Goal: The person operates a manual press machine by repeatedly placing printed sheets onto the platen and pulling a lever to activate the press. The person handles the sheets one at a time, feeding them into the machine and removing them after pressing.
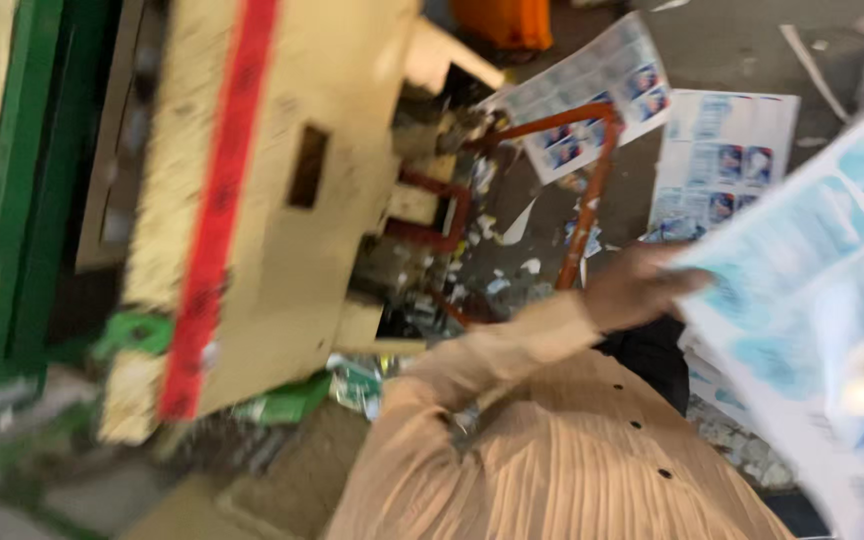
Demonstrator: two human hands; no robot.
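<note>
paper scraps (512, 275) litter grey floor (732, 50).

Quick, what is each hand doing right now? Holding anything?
Left hand: closed on the edge of a large blue-and-white printed sheet.
Right hand: only a sliver shows at the bottom right corner; its state cannot be told.

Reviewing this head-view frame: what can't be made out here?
- Hand on the blue printed sheet: which hand it is and its grip are lost to motion blur.
- Other hand: not visible.
- Sheet's right part: cut off by the frame edge.
- Cream machine: details smeared by blur.
</note>
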